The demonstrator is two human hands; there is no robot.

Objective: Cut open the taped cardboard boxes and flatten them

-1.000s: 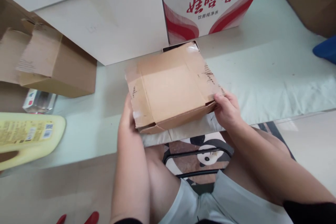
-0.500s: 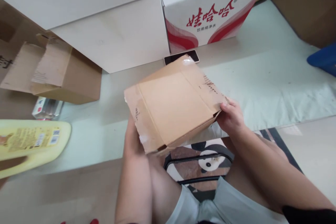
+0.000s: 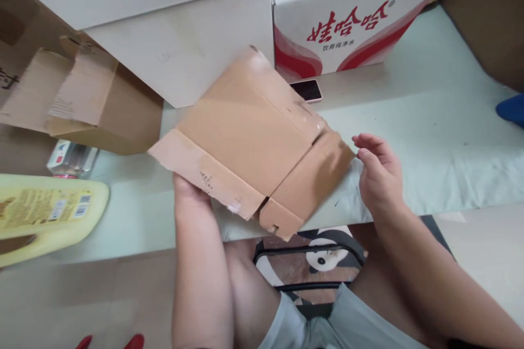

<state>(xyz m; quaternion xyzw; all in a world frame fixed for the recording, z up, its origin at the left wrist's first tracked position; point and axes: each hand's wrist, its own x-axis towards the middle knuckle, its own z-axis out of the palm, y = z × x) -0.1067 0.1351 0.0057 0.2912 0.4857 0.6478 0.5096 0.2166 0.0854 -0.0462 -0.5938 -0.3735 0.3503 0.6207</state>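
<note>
A brown flattened cardboard box is tilted in front of me, its flaps creased and torn along the edges. My left hand grips it from below at the left flap, the fingers hidden under the board. A folded-out panel points down to the right. Just off that panel's right corner is my right hand, fingers curled and apart, with nothing in them.
White boxes and a red-and-white water carton line the back. A phone lies before them. An open brown carton, clear bottle and yellow jug stand left. A panda-patterned stool is below.
The cardboard has turned and moved left in my left hand, and its lower right panel has swung out. My right hand has let go of the board's edge.
</note>
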